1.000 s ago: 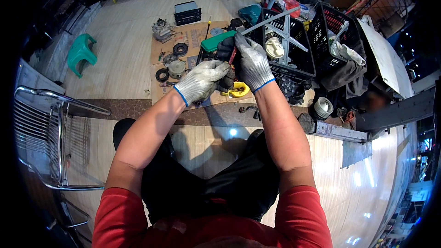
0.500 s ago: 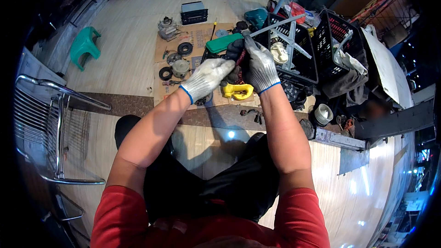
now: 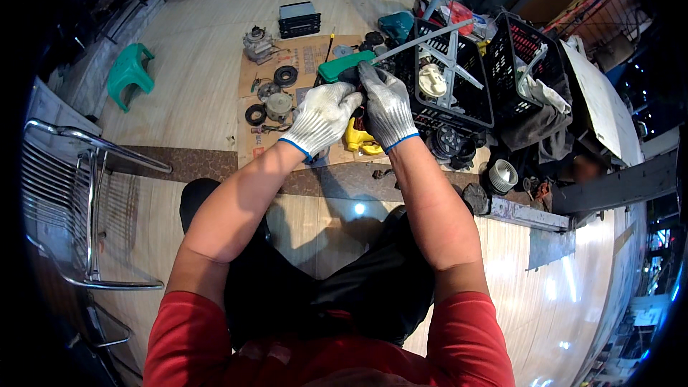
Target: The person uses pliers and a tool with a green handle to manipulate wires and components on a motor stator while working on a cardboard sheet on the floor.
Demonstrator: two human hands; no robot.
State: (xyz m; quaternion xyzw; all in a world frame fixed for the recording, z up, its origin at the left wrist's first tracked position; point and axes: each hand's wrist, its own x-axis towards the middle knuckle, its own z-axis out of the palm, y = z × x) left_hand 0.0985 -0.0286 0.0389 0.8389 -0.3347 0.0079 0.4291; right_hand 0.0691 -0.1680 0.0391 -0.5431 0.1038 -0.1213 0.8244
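Note:
Both of my hands wear white knitted gloves with blue cuffs. My left hand [image 3: 322, 116] and my right hand [image 3: 387, 107] are close together, closed around a dark part [image 3: 350, 76] that they mostly hide. A long green object [image 3: 335, 67] lies just beyond my fingertips. A yellow handled piece [image 3: 357, 136] is partly covered below my hands. Around them on cardboard [image 3: 251, 145] are black rings [image 3: 285, 76], a round metal housing [image 3: 278, 106] and a cast metal part [image 3: 256, 46].
Black crates [image 3: 516, 79] with metal brackets and cloths stand at right, beside a white fan wheel [image 3: 503, 175] and steel beam [image 3: 623, 190]. A green stool [image 3: 130, 75] and chrome chair [image 3: 86, 165] are at left, dark stacked units [image 3: 299, 20] beyond the cardboard.
My hands have drawn closer together, covering more of the dark part, whose reddish area showed earlier. My right hand has shifted a little leftward and now overlaps the yellow piece more.

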